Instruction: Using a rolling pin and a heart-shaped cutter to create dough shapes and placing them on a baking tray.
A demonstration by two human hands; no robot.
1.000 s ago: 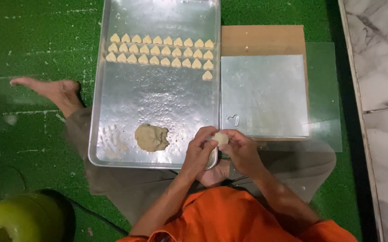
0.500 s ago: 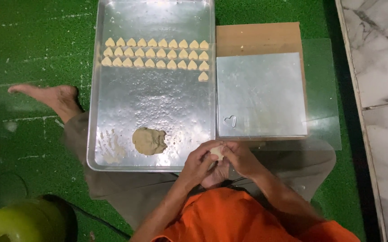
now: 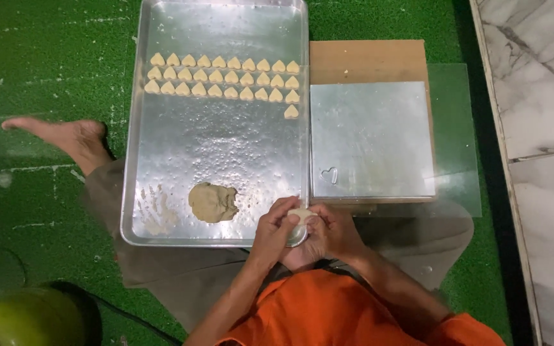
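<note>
both hands (image 3: 302,232) cupped together around a dough piece (image 3: 301,214) at the tray (image 3: 130,192) corner edge.

Left hand (image 3: 276,232): lower centre of the frame, fingers (image 3: 281,210) curled inward, pressed against the right hand
Right hand (image 3: 331,229): just right of the left, fingers bent and closed toward it
Forearms: both bare, rising from the bottom edge and meeting in a narrow V
Left foot (image 3: 65,136): bare, at the left edge, toes pointing left
</note>
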